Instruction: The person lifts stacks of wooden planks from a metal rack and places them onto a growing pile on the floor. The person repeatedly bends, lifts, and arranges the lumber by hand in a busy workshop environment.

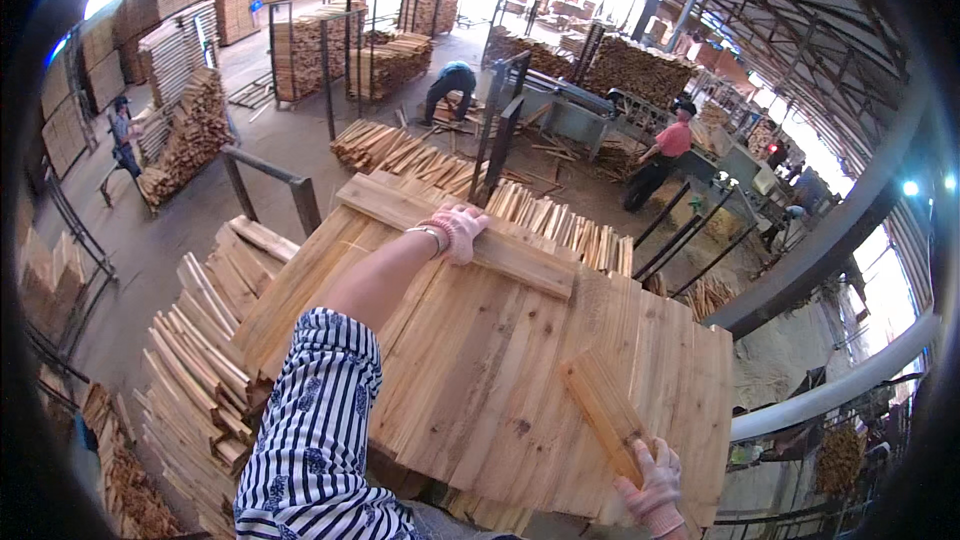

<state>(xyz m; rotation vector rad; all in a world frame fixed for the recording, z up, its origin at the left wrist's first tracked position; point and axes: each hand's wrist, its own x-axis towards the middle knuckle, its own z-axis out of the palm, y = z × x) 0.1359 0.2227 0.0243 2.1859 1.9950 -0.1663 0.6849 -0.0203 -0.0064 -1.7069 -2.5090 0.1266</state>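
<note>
The right hand (653, 485) grips a short board (600, 402) by its near end, over planks (470, 380); likely light and stiff, best held by the edges. The left hand (460, 231) curls on a longer board (530, 265), grip unclear.

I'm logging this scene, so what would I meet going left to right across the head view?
A co-worker at far left, the striped sleeve, the left hand, the short board, the right hand holding its near end, then the pale curved pipe.
</note>
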